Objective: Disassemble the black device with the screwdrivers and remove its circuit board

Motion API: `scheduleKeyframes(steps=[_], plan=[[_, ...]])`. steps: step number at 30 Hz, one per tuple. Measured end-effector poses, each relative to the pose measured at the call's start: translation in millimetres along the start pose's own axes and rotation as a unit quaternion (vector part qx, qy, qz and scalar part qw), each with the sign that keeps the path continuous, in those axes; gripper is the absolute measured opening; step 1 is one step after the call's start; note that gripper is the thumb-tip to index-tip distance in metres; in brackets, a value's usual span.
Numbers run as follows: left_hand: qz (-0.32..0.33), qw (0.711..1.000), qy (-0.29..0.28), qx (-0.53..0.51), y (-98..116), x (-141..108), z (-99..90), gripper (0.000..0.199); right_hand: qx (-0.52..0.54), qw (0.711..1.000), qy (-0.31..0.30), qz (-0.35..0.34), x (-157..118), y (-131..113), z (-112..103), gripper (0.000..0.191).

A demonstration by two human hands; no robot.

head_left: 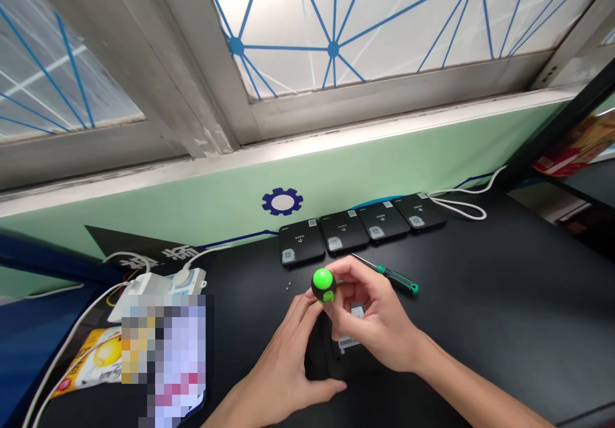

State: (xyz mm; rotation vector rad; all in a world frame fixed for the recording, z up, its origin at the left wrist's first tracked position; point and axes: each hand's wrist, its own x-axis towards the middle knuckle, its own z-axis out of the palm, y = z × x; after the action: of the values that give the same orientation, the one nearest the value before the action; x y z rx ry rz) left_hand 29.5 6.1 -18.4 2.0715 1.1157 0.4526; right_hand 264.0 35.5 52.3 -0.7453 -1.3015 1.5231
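Two hands on dark unit, right one holding stubby driver

Black desk [490,300], far edge along green wall [230,194], window above. Left hand [291,364]: spread wide, thumb well apart from fingers, laid over left side of dark unit [331,369]; its fingertips are by the driver, contact unclear. Right hand [377,316]: closed, fingers and thumb pinching stubby driver [323,284], black with bright green cap. Driver stands over the unit's far part; tip hidden. Unit sits on the desk, well in from the far edge, partly covered by both hands, white label [350,337] showing.

Four black boxes [342,231] in a row just beside the far edge, each with stickers. White power strip [189,284] toward far left corner, plugs in. Pixelated item [180,357] and yellow-white snack packet [96,357] nearer the left edge. Long screwdriver [398,279], green-black handle, lies between row and right hand, shaft toward the boxes. White cable [473,211] loops at the row's right end. Tiny bits [288,286], too small to identify, near the leftmost box.
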Motion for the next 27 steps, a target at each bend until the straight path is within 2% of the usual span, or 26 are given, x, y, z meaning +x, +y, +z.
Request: scheduleKeyframes(steps=[3, 7, 12, 17, 23, 27], plan=[[0.004, 1.0, -0.004, -0.008, 3, 1, -2.4, 0.118, -0.002, 1.0, 0.001, -0.004, 1, -1, 0, 0.028], [0.011, 1.0, -0.011, -0.025, 16, 7, -11.1, 0.111, -0.012, 1.0, 0.016, 0.002, 3, -3, 2, 0.042], [0.015, 0.999, -0.011, -0.031, 20, 7, -13.3, 0.12, -0.005, 0.999, 0.044, 0.018, 3, 3, 1, 0.047], [0.006, 0.999, -0.005, -0.032, 19, 5, -10.8, 0.114, -0.032, 0.999, 0.043, 0.001, 2, 4, -2, 0.035], [0.016, 0.999, 0.008, -0.046, 20, 6, -11.0, 0.119, -0.088, 0.993, 0.059, -0.045, 5, 2, -4, 0.019], [0.007, 0.999, -0.002, -0.037, 21, 6, -11.7, 0.116, -0.097, 0.992, 0.05, -0.06, 6, 1, -4, 0.013]])
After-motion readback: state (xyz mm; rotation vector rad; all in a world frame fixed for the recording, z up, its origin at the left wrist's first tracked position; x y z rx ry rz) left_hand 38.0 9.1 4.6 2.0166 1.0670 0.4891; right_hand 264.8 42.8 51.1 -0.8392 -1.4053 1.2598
